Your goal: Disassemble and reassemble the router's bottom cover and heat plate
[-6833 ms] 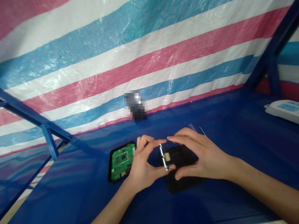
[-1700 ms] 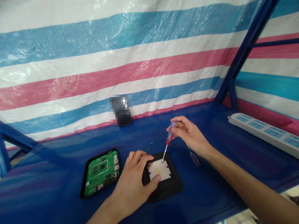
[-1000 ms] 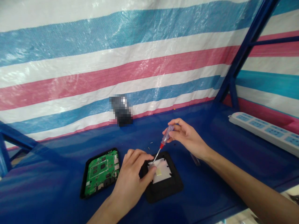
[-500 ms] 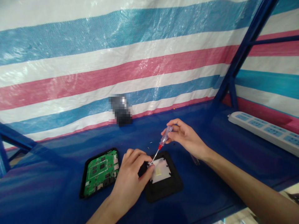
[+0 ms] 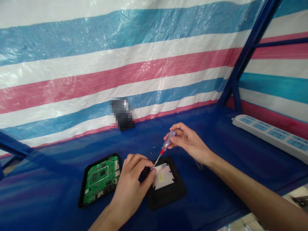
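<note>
My right hand (image 5: 186, 141) grips the clear purple-tinted handle of a screwdriver (image 5: 166, 144) with a red collar. Its shaft slants down to the left, and the tip meets the upper left corner of a silver metal plate (image 5: 166, 181). That plate lies on a black square plastic cover (image 5: 166, 202). My left hand (image 5: 132, 179) pinches thumb and forefinger around the screwdriver's tip; whatever is between them is too small to make out. Left of this hand sits a black casing holding a green circuit board (image 5: 101, 176).
Two small screws (image 5: 152, 150) lie behind the cover on the blue table (image 5: 60, 166). A white power strip (image 5: 269, 131) runs along the right. A blurred dark object (image 5: 124, 114) stands against the striped sheet (image 5: 144, 70). Blue frame posts (image 5: 243, 61) rise at the right.
The whole view has shifted slightly, so things appear a little further left. Both hands keep their grips, with the screwdriver's tip still at the plate's corner.
</note>
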`<state>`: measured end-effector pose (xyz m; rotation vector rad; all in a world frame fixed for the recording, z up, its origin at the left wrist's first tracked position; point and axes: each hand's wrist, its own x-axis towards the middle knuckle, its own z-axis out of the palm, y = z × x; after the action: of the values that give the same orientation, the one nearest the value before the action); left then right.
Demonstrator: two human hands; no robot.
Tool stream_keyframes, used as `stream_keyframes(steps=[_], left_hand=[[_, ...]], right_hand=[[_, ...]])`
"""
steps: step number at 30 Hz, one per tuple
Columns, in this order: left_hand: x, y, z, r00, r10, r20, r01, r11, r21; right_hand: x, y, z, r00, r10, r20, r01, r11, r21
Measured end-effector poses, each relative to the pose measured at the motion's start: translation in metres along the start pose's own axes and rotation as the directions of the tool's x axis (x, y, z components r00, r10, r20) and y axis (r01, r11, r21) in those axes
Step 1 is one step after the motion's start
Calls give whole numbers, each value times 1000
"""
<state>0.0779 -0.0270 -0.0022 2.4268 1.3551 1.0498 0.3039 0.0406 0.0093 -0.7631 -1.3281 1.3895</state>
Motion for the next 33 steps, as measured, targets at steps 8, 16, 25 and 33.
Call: stream_keyframes(steps=[8, 16, 25, 33], left_hand=[[0, -1, -1, 997, -18, -78, 16, 1000, -25], [-1, -1, -1, 994, -40, -97, 36, 999, -36], [0, -3, -2, 991, -56, -120, 51, 998, -47], [1, -7, -5, 976, -104, -191, 87, 992, -95]], right_hand=[[0, -3, 1, 999, -12, -36, 12, 1000, 2], [0, -3, 0, 999, -19, -51, 19, 1000, 3], [-1, -4, 1, 998, -19, -53, 20, 1000, 11], [-2, -1, 1, 998, 2, -57, 1, 999, 53]])
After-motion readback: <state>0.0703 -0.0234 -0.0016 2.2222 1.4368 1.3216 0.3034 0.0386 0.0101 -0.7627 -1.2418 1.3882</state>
